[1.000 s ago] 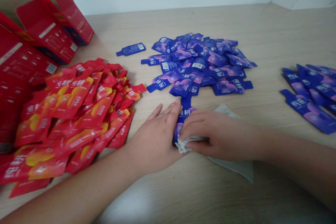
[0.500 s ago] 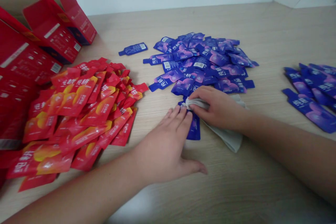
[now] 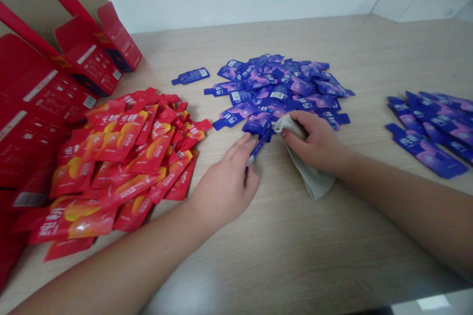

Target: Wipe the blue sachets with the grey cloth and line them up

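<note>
A slim, dark blue printed plastic pouch (image 3: 263, 143) is near mid-table, seen nearly edge-on, its near end in the person's grasp. Taking 12 o'clock as straight away from the person, its long axis runs from about 7 to 1 o'clock, the free end pointing to 1. Which end carries the neck cannot be told.

The left hand (image 3: 223, 184), at 7 to 8 o'clock from the pouch, pinches the near end narrowly between thumb and fingers. At 3 o'clock the right hand (image 3: 320, 142) grips a pale grey fabric cloth (image 3: 314, 177), its bunched tip just beside the pouch's free end; whether they touch is unclear. The rest of the cloth trails to 4 o'clock.

At 12 to 1 o'clock is a loose heap of blue-and-violet pouches (image 3: 258, 81). A single blue pouch lying barcode-up (image 3: 190, 76) is between 10 and 11, its neck toward 9. Well apart at 3 o'clock lie more blue pouches (image 3: 428, 155), the nearest with its neck toward 10.

A pile of glossy red-and-orange pouches (image 3: 121, 138) fills 9 o'clock; behind it, at 10, stand open red cardboard cartons (image 3: 92, 64). All rest on a pale wood-grain table (image 3: 314, 256).
</note>
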Demonstrator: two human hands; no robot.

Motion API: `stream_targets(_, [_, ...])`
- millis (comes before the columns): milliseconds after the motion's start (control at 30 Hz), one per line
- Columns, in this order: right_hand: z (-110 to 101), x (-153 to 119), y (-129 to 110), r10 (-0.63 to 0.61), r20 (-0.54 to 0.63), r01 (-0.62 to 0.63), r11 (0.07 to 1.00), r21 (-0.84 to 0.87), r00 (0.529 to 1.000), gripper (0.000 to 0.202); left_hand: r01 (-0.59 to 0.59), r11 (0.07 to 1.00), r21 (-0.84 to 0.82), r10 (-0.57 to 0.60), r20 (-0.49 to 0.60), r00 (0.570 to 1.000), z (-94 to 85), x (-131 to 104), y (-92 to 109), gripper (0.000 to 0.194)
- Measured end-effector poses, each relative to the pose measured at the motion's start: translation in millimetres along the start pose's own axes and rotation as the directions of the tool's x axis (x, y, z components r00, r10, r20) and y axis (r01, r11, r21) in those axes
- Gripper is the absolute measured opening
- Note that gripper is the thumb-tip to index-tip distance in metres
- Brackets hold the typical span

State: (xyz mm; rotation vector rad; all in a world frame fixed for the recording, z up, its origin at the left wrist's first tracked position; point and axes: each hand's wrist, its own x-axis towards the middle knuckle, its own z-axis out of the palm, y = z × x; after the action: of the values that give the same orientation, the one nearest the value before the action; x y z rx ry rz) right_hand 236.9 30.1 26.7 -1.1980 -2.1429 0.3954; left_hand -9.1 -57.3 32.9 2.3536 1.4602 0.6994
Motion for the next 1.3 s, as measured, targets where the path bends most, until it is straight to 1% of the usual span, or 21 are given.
stream_targets(67, [2.0,-1.4,-4.6,0.017,0.048,-0.018,1.000,0.021,0.999,0.013,0.051,0.997,-0.065,-0.052,-0.007,0.999,-2.5,2.5,-1.4,0.057])
stream_targets(133, [5.5,-4.9,-8.9,0.015,0.108,-0.020,0.999,0.045,0.994,0.016,0.061,0.995,-0.084,-0.059,0.024,0.998,-4.5,3.5,-1.9,0.062])
stream_targets(200, [9.4,-9.8,-11.1,0.007,0.145,-0.017,0.998,0.066,0.989,0.021,0.002,1.000,-0.029,0.000,0.078,0.997,-4.3,2.9,-2.3,0.059])
stream_targets(267, [12.3,-14.7,-10.9,0.020,0.130,-0.033,0.995,0.095,0.991,0.031,-0.079,0.996,0.047,0.072,0.135,0.988,-1.7,1.5,-3.1,0.062])
stream_targets(333, [13.2,-18.4,-9.5,0.035,0.100,-0.047,0.991,0.122,0.994,0.038,-0.129,0.989,0.075,0.113,0.190,0.975,2.5,0.4,-4.7,0.079])
stream_targets(400, [11.9,-20.4,-8.9,0.014,0.105,-0.027,0.992,0.124,0.994,0.034,-0.148,0.987,0.069,0.126,0.252,0.959,5.9,0.4,-6.1,0.097])
stream_targets(467, [9.1,-21.0,-10.0,-0.028,0.123,0.014,0.994,0.112,0.992,0.028,-0.144,0.987,0.070,0.117,0.300,0.947,6.4,1.1,-6.1,0.108])
stream_targets(567, [4.7,-20.9,-13.6,-0.069,0.146,0.050,0.991,0.125,0.987,0.025,-0.121,0.990,0.072,0.090,0.336,0.937,0.5,0.6,-2.7,0.130])
stream_targets(633, [3.4,-20.7,-15.2,-0.094,0.176,0.072,0.989,0.129,0.980,0.024,-0.119,0.992,0.040,0.093,0.399,0.912,-5.7,-1.6,0.5,0.138])
stream_targets(700, [3.4,-20.4,-15.2,-0.116,0.194,0.094,0.988,0.119,0.974,0.023,-0.147,0.989,-0.008,0.133,0.468,0.874,-10.3,-4.7,2.5,0.138])
stream_targets(733, [3.8,-20.3,-14.8,-0.120,0.197,0.100,0.989,0.112,0.973,0.024,-0.169,0.985,-0.021,0.159,0.471,0.868,-11.2,-5.9,2.8,0.137])
stream_targets(767, [4.2,-20.2,-14.3,-0.122,0.198,0.102,0.989,0.107,0.973,0.024,-0.188,0.982,-0.023,0.178,0.453,0.874,-11.1,-6.9,2.6,0.135])
stream_targets(867, [4.5,-20.1,-13.8,-0.109,0.187,0.087,0.989,0.120,0.976,0.024,-0.204,0.979,0.000,0.190,0.359,0.914,-5.6,-7.4,1.6,0.131])
stream_targets(933, [3.3,-20.6,-15.5,-0.089,0.152,0.068,0.988,0.141,0.984,0.023,-0.163,0.986,0.045,0.140,0.324,0.936,-0.7,-6.7,2.0,0.134])
stream_targets(1033, [0.7,-22.7,-20.9,-0.099,0.137,0.081,0.987,0.136,0.986,0.023,-0.036,0.990,0.135,-0.001,0.259,0.966,3.4,-5.6,3.8,0.143])
stream_targets(1100, [-0.3,-24.7,-24.2,-0.147,0.182,0.128,0.985,0.115,0.972,0.026,0.003,0.986,0.164,-0.041,0.232,0.972,3.0,-4.4,3.9,0.146])
stream_targets(1167, [0.0,-26.4,-25.7,-0.188,0.235,0.169,0.981,0.099,0.954,0.028,-0.011,0.985,0.172,-0.029,0.230,0.973,1.1,-2.5,2.1,0.147])
stream_targets(1233, [0.9,-27.2,-25.0,-0.190,0.264,0.174,0.981,0.082,0.946,0.028,-0.031,0.984,0.174,-0.010,0.232,0.973,-0.5,-0.6,-1.2,0.150])
stream_targets(1300, [1.3,-26.9,-23.3,-0.172,0.265,0.157,0.985,0.074,0.949,0.029,-0.044,0.985,0.166,0.001,0.251,0.968,-0.6,0.6,-4.7,0.149])
